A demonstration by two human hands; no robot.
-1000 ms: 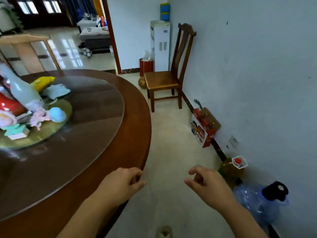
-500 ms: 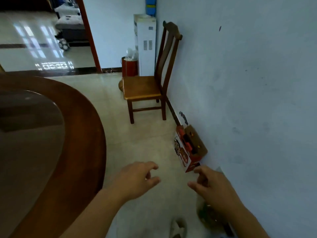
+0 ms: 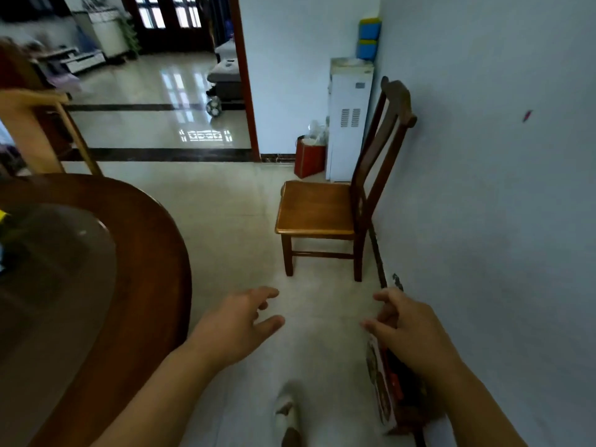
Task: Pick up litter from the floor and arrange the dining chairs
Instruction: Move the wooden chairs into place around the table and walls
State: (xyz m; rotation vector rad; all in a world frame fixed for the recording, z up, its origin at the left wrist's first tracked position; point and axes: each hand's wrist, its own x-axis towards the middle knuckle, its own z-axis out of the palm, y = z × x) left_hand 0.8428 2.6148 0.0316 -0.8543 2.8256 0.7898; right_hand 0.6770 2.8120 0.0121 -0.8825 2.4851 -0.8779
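A brown wooden dining chair (image 3: pixel 317 206) stands ahead with its back against the right wall, seat facing left. My left hand (image 3: pixel 237 324) is stretched out low in front of it, empty, fingers spread. My right hand (image 3: pixel 408 327) is also out, fingers loosely curled and holding nothing, a short way from the chair's front legs. The round dark wooden dining table (image 3: pixel 151 253) curves along my left side. A second, lighter chair (image 3: pixel 38 130) stands behind the table at far left.
A red and white carton (image 3: pixel 382 388) leans on the wall under my right forearm. A red bin (image 3: pixel 308 156) and a white water dispenser (image 3: pixel 350 117) stand behind the chair. My slipper (image 3: pixel 287 414) shows below. A doorway at the back opens onto a glossy floor.
I have walked forward along the wall: the chair is nearer and larger, the carton has slid under my right arm, and the bottles on the floor have left the view. Both hands stay empty.
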